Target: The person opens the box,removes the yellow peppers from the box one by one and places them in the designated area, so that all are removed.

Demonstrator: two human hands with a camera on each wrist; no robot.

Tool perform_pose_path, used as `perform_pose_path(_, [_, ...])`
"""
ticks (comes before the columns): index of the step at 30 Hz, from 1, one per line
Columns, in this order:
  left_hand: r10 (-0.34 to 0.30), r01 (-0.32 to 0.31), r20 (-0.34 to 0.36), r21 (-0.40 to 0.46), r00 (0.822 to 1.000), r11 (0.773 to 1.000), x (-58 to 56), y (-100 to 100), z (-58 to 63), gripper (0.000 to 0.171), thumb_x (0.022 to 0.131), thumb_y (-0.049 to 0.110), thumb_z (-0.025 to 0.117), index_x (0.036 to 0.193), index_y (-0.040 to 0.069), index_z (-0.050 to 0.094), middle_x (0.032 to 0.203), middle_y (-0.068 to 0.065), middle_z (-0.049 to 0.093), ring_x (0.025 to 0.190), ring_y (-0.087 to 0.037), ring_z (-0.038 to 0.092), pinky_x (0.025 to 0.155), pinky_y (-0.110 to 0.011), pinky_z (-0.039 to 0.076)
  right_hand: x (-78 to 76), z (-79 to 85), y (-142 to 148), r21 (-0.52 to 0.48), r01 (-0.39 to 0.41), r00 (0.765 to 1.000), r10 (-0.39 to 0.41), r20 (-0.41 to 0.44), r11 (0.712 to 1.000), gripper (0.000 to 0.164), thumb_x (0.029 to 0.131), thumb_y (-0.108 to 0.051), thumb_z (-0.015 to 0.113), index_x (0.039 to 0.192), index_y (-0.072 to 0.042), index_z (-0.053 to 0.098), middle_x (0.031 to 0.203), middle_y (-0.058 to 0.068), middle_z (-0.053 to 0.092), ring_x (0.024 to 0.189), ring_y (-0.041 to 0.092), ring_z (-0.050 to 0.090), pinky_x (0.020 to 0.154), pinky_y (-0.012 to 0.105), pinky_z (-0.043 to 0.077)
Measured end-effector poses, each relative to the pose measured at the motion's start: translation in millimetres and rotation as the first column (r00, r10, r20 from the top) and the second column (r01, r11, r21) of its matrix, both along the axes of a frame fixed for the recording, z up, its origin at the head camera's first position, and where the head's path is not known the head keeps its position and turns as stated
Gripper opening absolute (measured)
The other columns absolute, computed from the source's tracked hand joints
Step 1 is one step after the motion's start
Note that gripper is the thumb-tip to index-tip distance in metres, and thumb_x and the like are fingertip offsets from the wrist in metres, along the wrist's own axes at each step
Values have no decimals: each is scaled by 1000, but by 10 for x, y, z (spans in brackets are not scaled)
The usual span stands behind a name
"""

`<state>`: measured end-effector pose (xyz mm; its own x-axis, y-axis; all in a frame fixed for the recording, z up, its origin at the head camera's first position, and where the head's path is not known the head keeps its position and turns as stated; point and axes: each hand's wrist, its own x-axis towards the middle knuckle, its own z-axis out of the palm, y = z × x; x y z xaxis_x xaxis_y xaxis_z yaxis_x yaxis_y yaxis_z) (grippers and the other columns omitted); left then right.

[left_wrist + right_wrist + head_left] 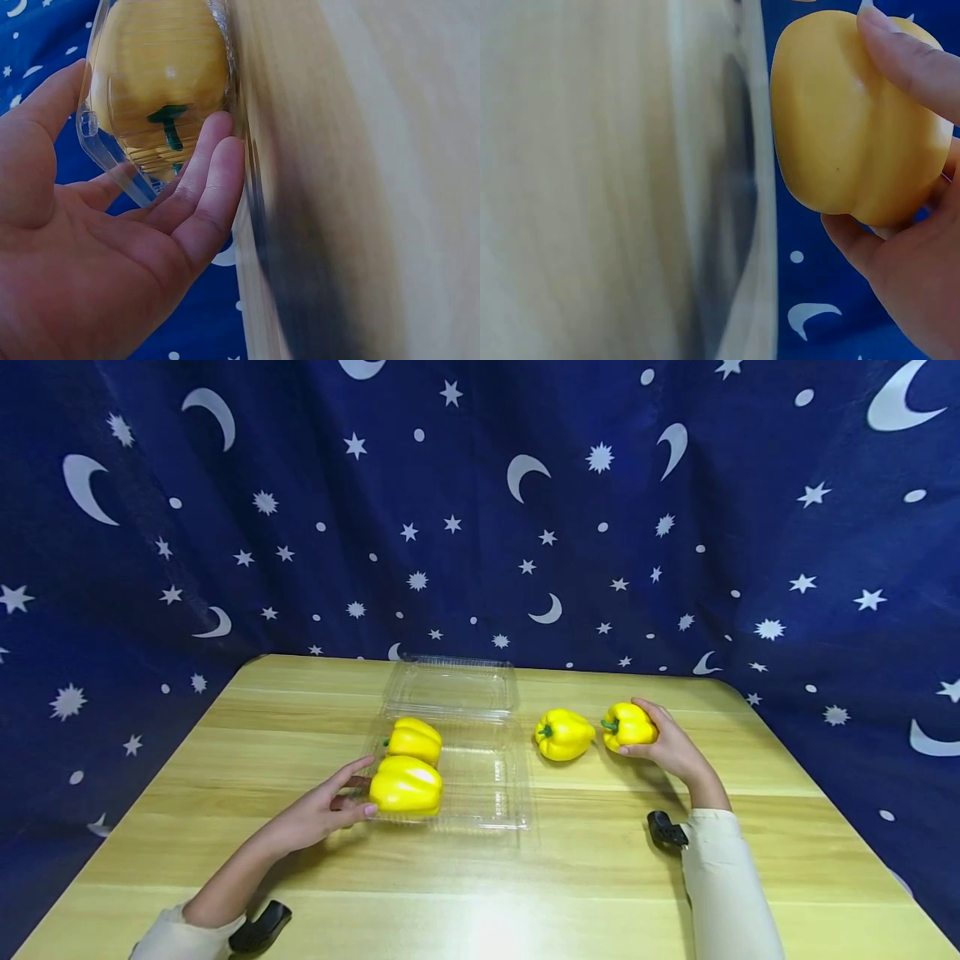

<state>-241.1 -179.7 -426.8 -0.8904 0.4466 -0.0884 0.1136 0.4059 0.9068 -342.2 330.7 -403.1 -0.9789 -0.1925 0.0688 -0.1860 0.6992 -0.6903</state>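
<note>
My right hand (672,750) grips a yellow bell pepper (628,728) with its green stem pointing left; in the right wrist view, the thumb lies across the pepper (832,120), which shows above the table's edge. A second yellow pepper (564,735) lies just left of it. Two more peppers, one nearer (407,786) and one farther (414,741), sit in the left half of a clear plastic clamshell box (480,777). My left hand (315,814) rests its spread, relaxed fingers against the box's left side. In the left wrist view, a pepper (161,60) shows through the clear wall.
The box's hinged lid (450,685) lies folded back toward the table's far edge. Everything stands on a light wooden table (600,877). A dark blue curtain (465,485) with white moons and stars hangs behind. Black wrist mounts (260,928) show by both sleeves.
</note>
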Motion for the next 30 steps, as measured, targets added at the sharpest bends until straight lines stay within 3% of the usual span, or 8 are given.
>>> perform_pose_path(15, [-6, 6, -1, -1, 1000, 1000, 6, 5, 12, 73, 90, 27, 57, 146, 11, 13, 138, -30, 31, 88, -24, 57, 70, -30, 46, -22, -97, -42, 4, -55, 998, 55, 7, 998, 91, 71, -18, 78, 141, 2, 23, 140, 30, 24, 123, 45, 29, 100, 60, 23])
perform_pose_path(30, [0, 0, -11, -13, 1000, 1000, 10, 15, 10, 73, 89, 27, 58, 145, 10, 14, 137, -30, 32, 91, -23, 58, 72, -31, 48, 59, -61, -71, 33, -90, 995, 88, 46, 995, 92, 72, -22, 77, 142, 0, 22, 143, 29, 22, 127, 46, 26, 100, 61, 22])
